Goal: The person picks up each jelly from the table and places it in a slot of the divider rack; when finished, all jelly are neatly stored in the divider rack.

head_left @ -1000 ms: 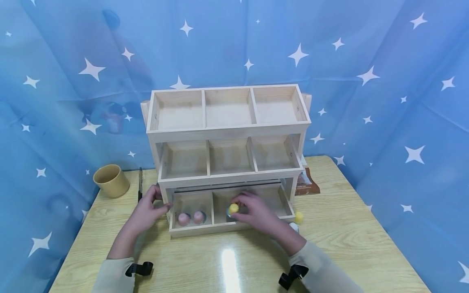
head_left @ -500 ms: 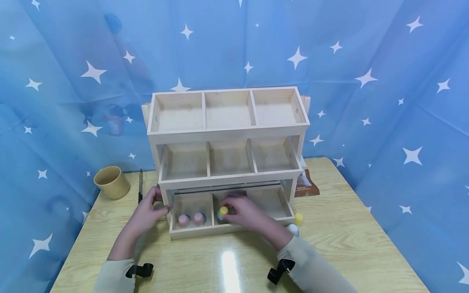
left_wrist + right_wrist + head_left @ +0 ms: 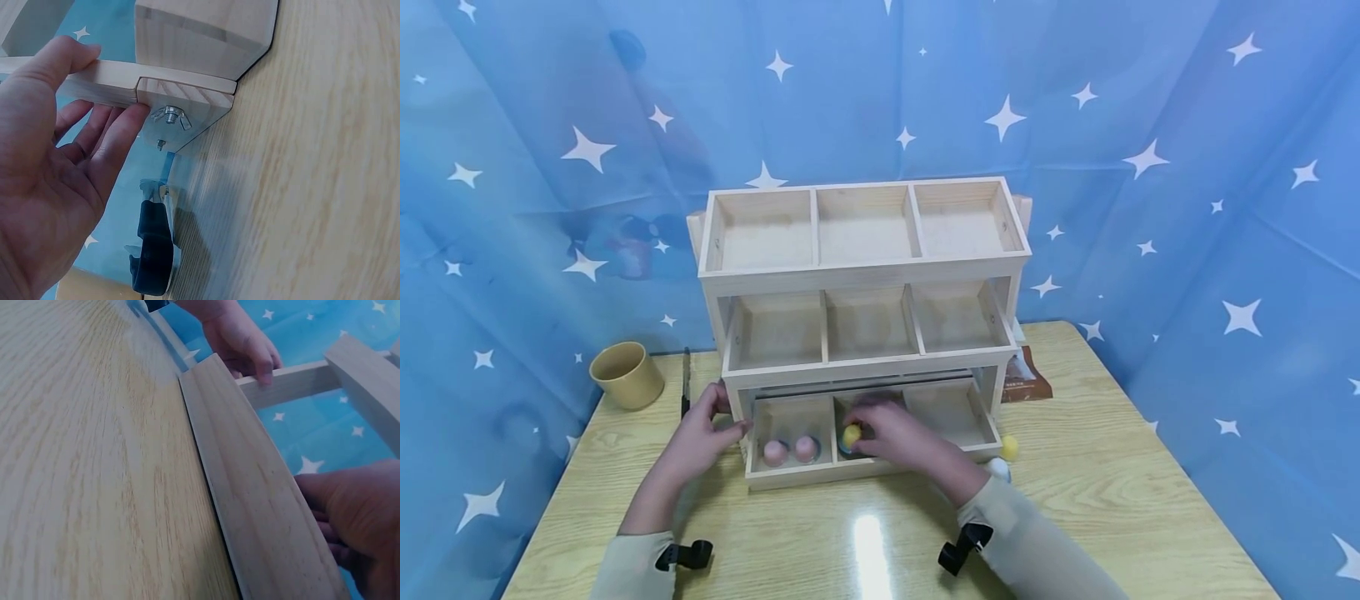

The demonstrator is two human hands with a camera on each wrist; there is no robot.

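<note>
A three-tier wooden shelf with divided trays stands on the table. In the head view my right hand is inside the middle compartment of the bottom tray, its fingers holding a small object with a round yellow top and a bluish base. In the right wrist view the tray's front board hides the fingertips and that object. Two small pieces with round pink tops sit in the left compartment. My left hand grips the shelf's side post, thumb on one face and fingers on the other.
A tan mug and a black-handled tool are left of the shelf. To its right lie a brown packet, a yellow-topped piece and a white round piece. A blue star-patterned cloth hangs behind.
My right hand has shifted left along the middle compartment with the yellow-topped object, toward the divider beside the pink-topped pieces. The left hand keeps its grip on the post.
</note>
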